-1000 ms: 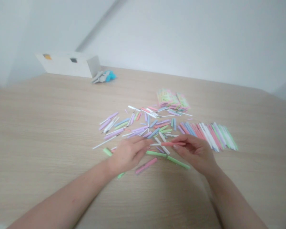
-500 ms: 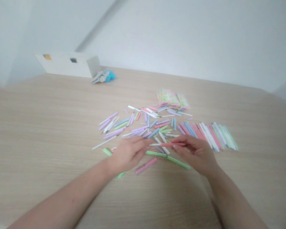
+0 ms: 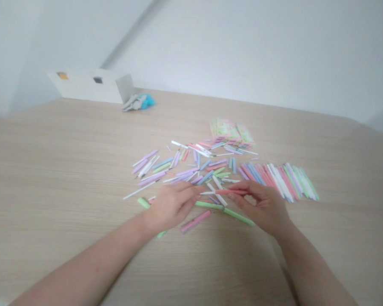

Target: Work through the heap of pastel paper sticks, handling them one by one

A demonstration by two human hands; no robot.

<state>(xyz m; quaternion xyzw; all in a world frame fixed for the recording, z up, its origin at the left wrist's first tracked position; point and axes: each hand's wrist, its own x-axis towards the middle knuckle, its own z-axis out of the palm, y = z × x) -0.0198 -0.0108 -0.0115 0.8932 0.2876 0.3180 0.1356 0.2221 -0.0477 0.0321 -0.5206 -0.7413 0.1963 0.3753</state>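
Observation:
My right hand [image 3: 261,208] pinches a thin pink-and-white paper straw [image 3: 225,192] between its fingertips, and the straw's white end points toward my left hand [image 3: 172,206]. The left fingertips are close to that white end, and I cannot tell whether they hold anything. Pale green straws [image 3: 210,205] and a pink straw [image 3: 195,221] lie on the table just below my hands. A loose scatter of pastel paper straws [image 3: 185,168] spreads beyond them. Next to it, a fanned row of straws [image 3: 279,180] lies at the right.
Stacked colourful packets [image 3: 231,131] stand behind the straws on the light wood table [image 3: 67,170]. At the far edge are a white box [image 3: 89,85] and a small grey-and-blue object [image 3: 138,102]. A white wall rises behind the table.
The fingers of my right hand have shifted slightly on the pink-and-white straw. The loose straws on the table look unmoved.

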